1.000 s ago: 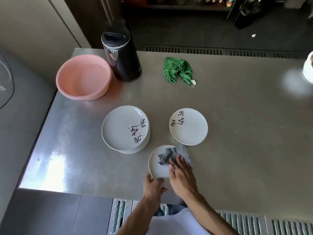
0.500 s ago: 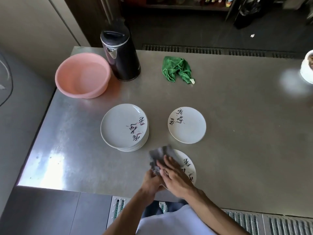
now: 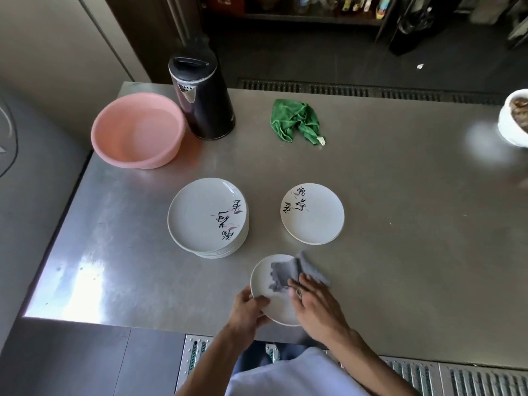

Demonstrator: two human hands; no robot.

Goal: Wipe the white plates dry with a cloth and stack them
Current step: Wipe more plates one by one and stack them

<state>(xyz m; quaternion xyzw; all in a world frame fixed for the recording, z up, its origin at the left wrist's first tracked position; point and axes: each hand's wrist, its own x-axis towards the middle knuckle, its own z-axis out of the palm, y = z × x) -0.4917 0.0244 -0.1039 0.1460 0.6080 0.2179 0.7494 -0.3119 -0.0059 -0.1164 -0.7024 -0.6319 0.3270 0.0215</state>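
A small white plate (image 3: 264, 277) lies near the front edge of the steel table. My left hand (image 3: 248, 310) grips its near-left rim. My right hand (image 3: 315, 305) presses a grey cloth (image 3: 287, 271) flat onto the plate, fingers spread over the cloth. A tall stack of white plates (image 3: 207, 217) with black script stands to the left. A lower pile of white plates (image 3: 313, 214) with script sits to the right, beyond the cloth.
At the back left stand a pink basin (image 3: 137, 130) and a black kettle (image 3: 201, 97). A crumpled green cloth (image 3: 297, 121) lies behind the plates. A white bowl (image 3: 513, 118) with food sits at the right edge. The table's front edge runs just under my hands.
The cloth has swept from the plate's left side back across to its right. My left hand, hidden half a second ago, again shows on the near-left rim.
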